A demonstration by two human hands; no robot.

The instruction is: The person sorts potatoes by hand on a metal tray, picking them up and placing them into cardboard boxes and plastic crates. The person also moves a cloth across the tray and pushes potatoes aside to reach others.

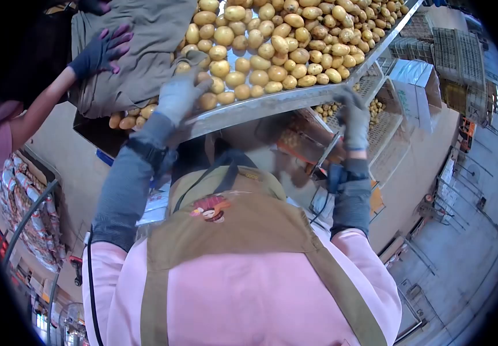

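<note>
Many yellow-brown, potato-like round items [278, 43] lie in a metal-edged tray [249, 106] in front of me. My left hand [178, 97], in a pale glove, is over the tray's near edge, beside the grey-brown cloth [131, 55] and the nearest potatoes. Its fingertips are blurred, so whether they grip anything does not show. My right hand [354, 118], gloved with dark fingertips, is at the tray's right front edge. Motion smears its fingers too, and no held item can be made out.
Another person's gloved hand [102, 53] lies on the cloth at left. Below the tray's right side, a crate [387, 115] holds more potatoes. A white box [416, 83] and stacked crates [459, 57] stand farther right. Patterned sacks [27, 207] are at lower left.
</note>
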